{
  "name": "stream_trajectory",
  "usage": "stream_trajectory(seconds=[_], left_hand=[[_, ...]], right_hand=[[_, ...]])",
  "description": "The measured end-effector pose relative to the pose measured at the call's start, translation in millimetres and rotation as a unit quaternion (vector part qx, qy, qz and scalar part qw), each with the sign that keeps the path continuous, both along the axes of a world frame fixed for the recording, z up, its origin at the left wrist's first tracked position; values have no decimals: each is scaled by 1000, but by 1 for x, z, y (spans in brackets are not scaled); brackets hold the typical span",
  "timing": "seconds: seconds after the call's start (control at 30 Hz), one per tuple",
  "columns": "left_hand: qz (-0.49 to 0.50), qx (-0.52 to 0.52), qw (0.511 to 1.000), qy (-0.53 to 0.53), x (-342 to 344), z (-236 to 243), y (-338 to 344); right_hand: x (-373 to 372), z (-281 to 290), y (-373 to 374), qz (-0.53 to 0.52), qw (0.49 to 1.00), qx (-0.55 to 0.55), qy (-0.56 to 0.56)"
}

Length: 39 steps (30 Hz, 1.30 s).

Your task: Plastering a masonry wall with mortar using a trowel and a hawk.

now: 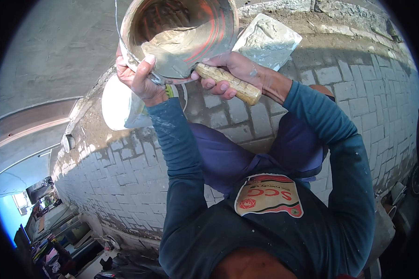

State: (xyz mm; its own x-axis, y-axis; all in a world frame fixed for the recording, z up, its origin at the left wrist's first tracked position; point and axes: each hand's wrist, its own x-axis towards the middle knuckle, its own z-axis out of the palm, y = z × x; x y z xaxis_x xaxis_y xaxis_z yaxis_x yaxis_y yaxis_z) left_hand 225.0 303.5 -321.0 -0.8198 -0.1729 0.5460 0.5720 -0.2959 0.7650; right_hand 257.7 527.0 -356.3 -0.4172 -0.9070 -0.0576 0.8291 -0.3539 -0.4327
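My left hand (142, 79) is closed on the near left rim of a tilted bucket (228, 32), whose mouth faces me. Grey wet mortar (174, 37) coats the inside and lies in a heap, with reddish-orange streaks of the wall showing through. My right hand (235, 69) grips the thick, worn wooden handle of a trowel (230, 84). Its flat grey blade reaches left over the near rim into the mouth, smeared with mortar, close to my left thumb. A thin wire bail hangs at the bucket's left side.
A white bucket (121, 104) stands below the tilted one. To the right lies a pale square board (270, 42) with grey mortar on it. Grey paving blocks (121, 172) cover the ground. A grey plastered wall (51, 51) rises at the left; cluttered household things lie lower left.
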Motion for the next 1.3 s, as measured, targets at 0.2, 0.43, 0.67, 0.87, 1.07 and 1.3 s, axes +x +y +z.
stream_trajectory(seconds=[0.2,0.43,0.67,0.87,1.07,1.3], left_hand=[[26,19,999,-1,-2,-7,-11],[33,48,997,-49,-4,-9,0],[58,20,995,-82,-7,-3,20],[87,106,988,-65,-24,-31,0],[136,119,981,-68,-24,-32,-5],[216,98,971,-40,-25,-36,10]], right_hand=[[-6,25,21,-38,979,161,120],[14,19,61,-39,910,344,230],[42,25,39,-81,904,332,258],[49,11,20,-130,884,307,327],[49,6,31,-156,867,332,337],[52,10,17,-161,859,334,353]])
